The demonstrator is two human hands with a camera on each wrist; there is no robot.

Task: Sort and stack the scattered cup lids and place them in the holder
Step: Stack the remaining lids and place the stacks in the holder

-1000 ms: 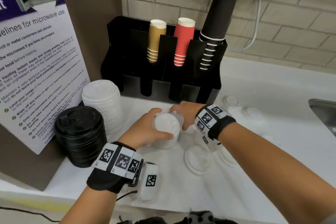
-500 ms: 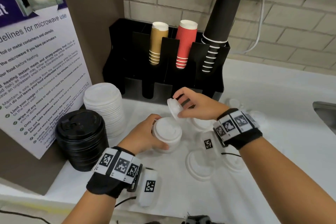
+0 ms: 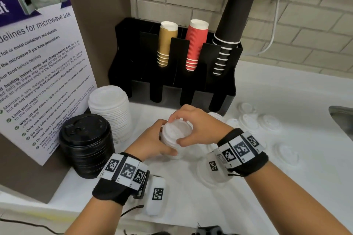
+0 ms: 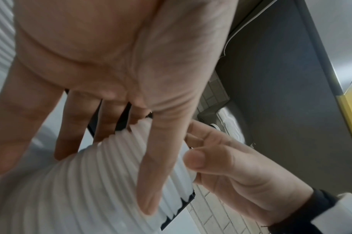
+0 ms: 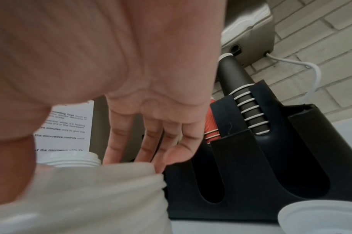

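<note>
At nine o'clock on the table (image 3: 286, 101) stand two finished piles, the black lids (image 3: 87, 147) nearest me and the tall white lids (image 3: 110, 112) just behind them, touching or nearly so. Bump either with an elbow and it would likely slide over, since nothing braces them.

In the middle, the left hand (image 3: 150, 142) is wrapped around a small stack of white lids (image 3: 176, 135), fingers curled along its ribbed side. The right hand (image 3: 198, 128) comes over from three o'clock, fingertips and thumb pinching the top lid down onto that stack. I'd say the risk here is a crooked seat: if the top lid goes on tilted, it may pop off or jam, and pressing harder could buckle the thin plastic. The stack sits above the table, so a loose grip could spill it.

At twelve o'clock is the black holder (image 3: 172, 82), with tan cups (image 3: 165, 44), red cups (image 3: 194, 44) and black cups (image 3: 233, 25) standing in its slots. The black cups lean and rise highest; a hand reaching in could knock them.

From one to four o'clock, loose white lids (image 3: 267, 122) lie scattered near the sink (image 3: 342, 118). They hardly show against the white surface, so one could easily be missed or nudged towards the sink. One larger lid (image 3: 212, 175) lies right under the right wrist, where the arm could drag it.
</note>
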